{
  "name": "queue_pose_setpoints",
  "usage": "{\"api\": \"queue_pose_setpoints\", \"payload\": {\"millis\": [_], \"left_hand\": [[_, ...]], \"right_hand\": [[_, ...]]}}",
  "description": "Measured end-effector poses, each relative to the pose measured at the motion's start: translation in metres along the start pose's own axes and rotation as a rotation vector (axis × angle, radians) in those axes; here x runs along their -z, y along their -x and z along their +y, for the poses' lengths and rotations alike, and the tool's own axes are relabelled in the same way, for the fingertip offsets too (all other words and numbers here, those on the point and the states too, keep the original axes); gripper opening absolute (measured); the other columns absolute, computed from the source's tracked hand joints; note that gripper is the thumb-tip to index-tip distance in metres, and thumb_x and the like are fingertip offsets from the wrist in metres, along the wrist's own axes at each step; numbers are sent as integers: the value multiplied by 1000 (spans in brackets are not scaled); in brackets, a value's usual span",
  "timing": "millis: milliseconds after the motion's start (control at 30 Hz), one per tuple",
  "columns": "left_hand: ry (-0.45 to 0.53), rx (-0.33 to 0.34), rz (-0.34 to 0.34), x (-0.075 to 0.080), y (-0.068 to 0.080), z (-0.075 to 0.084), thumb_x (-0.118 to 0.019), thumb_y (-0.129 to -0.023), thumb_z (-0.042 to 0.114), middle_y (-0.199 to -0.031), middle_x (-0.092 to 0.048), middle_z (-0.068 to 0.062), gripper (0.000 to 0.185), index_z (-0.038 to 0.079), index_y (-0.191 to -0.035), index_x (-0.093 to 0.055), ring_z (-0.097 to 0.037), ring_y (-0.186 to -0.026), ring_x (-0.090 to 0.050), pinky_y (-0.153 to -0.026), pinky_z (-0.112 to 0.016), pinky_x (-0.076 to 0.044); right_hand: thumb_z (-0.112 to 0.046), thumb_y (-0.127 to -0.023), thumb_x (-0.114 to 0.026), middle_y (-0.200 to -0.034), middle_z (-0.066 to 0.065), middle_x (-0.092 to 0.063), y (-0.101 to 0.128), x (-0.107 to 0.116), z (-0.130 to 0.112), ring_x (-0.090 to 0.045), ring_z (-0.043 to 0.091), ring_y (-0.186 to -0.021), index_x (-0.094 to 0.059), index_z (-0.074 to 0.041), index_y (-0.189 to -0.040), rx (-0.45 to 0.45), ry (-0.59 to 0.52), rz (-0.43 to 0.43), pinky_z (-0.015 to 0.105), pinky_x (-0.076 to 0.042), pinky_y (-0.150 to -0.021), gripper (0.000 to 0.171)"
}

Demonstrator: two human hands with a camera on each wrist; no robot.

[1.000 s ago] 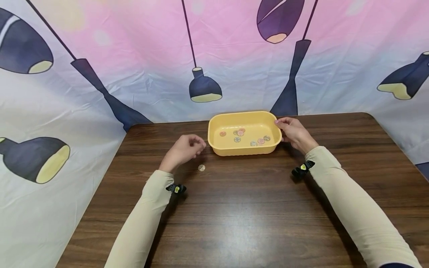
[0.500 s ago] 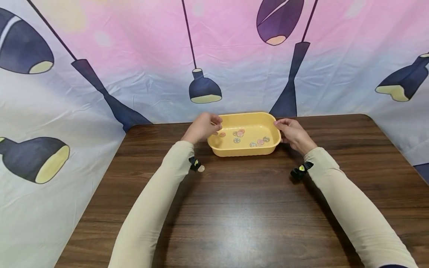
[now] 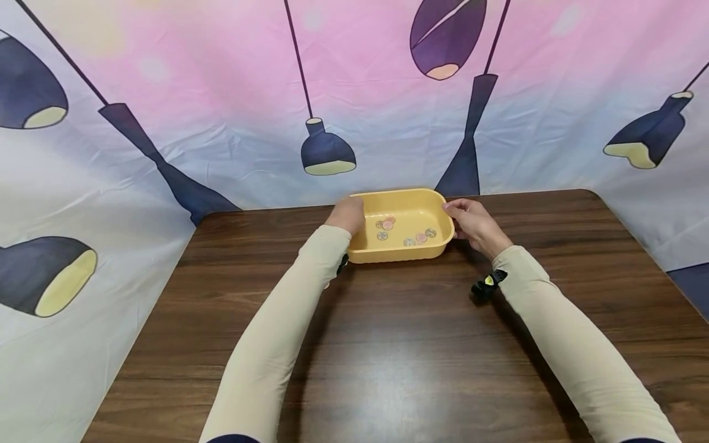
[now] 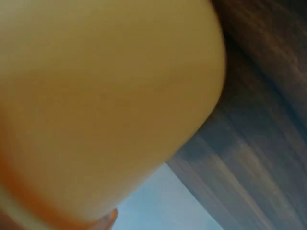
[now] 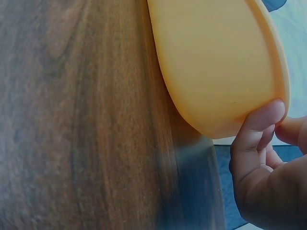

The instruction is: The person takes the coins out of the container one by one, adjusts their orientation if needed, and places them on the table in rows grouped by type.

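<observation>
A yellow plastic tray (image 3: 399, 255) stands near the table's far edge, with several silver and copper coins (image 3: 388, 225) on its bottom. My right hand (image 3: 475, 224) grips the tray's right end by the rim; the right wrist view shows a fingertip (image 5: 273, 111) against the outer wall. My left hand (image 3: 348, 214) reaches over the left end of the tray, its fingers hidden from the head view. The left wrist view is mostly tray wall (image 4: 120, 96), with a bit of a finger (image 4: 111, 219) by the rim. Whether the left fingers hold anything, I cannot tell.
Beside my left sleeve (image 3: 277, 332), the edge of one loose coin (image 3: 327, 285) shows on the brown wooden table (image 3: 399, 344). A cloth backdrop (image 3: 221, 74) printed with lamps hangs right behind the table's far edge.
My left hand has gone from the table beside the tray, up and rightward, over its left end, covering a copper coin there. The right hand keeps its grip; the view has shifted slightly.
</observation>
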State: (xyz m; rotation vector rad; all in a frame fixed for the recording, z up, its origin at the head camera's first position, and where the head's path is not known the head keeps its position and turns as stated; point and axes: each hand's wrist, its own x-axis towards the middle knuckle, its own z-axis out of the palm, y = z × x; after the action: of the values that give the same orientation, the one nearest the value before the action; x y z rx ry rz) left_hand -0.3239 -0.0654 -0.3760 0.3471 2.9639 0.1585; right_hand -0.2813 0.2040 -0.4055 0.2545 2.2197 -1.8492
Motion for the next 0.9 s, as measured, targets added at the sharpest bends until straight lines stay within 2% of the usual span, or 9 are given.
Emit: {"api": "queue_pose_setpoints", "payload": {"millis": [200, 367, 467, 567, 633, 733, 900], "left_hand": [[0, 30, -1, -5, 2, 3, -49, -108, 2, -104, -69, -13, 21, 2, -111, -70, -22, -85, -54, -86, -35, -55], [3, 59, -38, -4, 2, 9, -47, -110, 6, -108, -71, -13, 24, 3, -111, -71, -21, -83, -53, -83, -37, -56], [-8, 51, -70, -2, 3, 11, -56, -106, 8, -110, -73, -14, 18, 2, -108, -72, -21, -82, -51, -79, -35, -53], [-16, 40, -97, -1, 3, 11, -70, -100, 12, -112, -73, -13, 13, 1, -107, -73, -21, -84, -52, -81, -34, -52], [-7, 43, -93, -2, 3, 11, -76, -97, 14, -115, -73, -12, 18, 1, -109, -73, -21, -87, -54, -86, -34, -54], [17, 53, -66, -3, 4, 9, -78, -95, 13, -116, -72, -12, 23, 1, -114, -72, -22, -90, -56, -90, -36, -55], [103, 49, -4, -4, 5, 4, -76, -94, 3, -107, -70, -14, 23, -1, -115, -70, -24, -87, -56, -80, -34, -55]], "right_hand": [[-31, -113, -50, -115, 9, -55, 1, 0, -1, -60, 10, -78, -45, 3, -147, 6, 3, -6, 20, -54, -62, 49], [-33, -113, -50, -114, 8, -56, 1, 0, -1, -62, 9, -77, -43, 2, -150, -10, 6, -11, 19, -54, -61, 52], [-34, -113, -50, -110, 7, -57, 2, 0, -1, -63, 8, -75, -43, 2, -150, -16, 9, -5, 19, -54, -60, 51], [-33, -114, -49, -106, 6, -59, 4, 1, 0, -63, 7, -72, -43, 2, -150, -20, -1, -3, 20, -52, -59, 51], [-33, -114, -48, -105, 6, -59, 4, 1, 1, -63, 7, -71, -42, 3, -150, -19, -12, -6, 20, -52, -59, 51], [-33, -114, -48, -106, 6, -59, 4, 0, 1, -62, 7, -71, -43, 3, -149, -19, -22, -5, 20, -52, -59, 51], [-33, -113, -49, -110, 9, -58, 3, -3, -1, -62, 7, -70, -43, 4, -149, -16, -25, 6, 19, -52, -59, 51]]}}
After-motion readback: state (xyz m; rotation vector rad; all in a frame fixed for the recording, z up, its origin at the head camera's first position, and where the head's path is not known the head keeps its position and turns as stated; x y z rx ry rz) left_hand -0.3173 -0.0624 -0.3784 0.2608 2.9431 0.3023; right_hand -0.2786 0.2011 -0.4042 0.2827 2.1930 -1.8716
